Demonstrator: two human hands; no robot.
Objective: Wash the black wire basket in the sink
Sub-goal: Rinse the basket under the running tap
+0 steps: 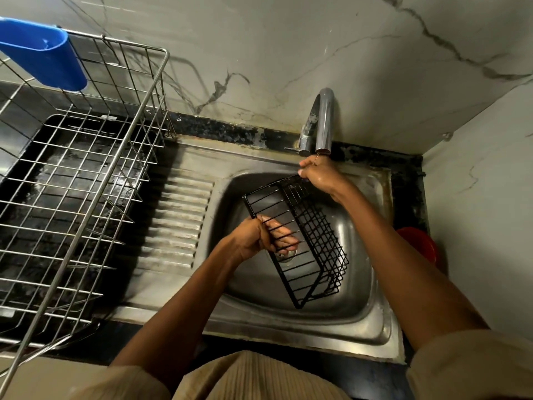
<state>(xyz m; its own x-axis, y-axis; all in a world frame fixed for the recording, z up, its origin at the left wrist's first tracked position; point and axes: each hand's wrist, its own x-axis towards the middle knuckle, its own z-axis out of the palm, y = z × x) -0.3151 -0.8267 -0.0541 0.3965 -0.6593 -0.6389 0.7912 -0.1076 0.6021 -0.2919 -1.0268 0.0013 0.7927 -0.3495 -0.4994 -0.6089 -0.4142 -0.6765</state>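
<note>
Matt black wire basket [300, 241], dull scuffed steel sink [360, 319], glossy chrome tap [324, 119].

head cam, steep down-fwd view, close over sink [360, 307], wide-angle.

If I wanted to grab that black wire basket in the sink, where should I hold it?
Probably the black wire basket by its thick outer rim, from its two ends, as the left hand and right hand do: it hangs tilted, and thin bars would dig into fingers.
</note>
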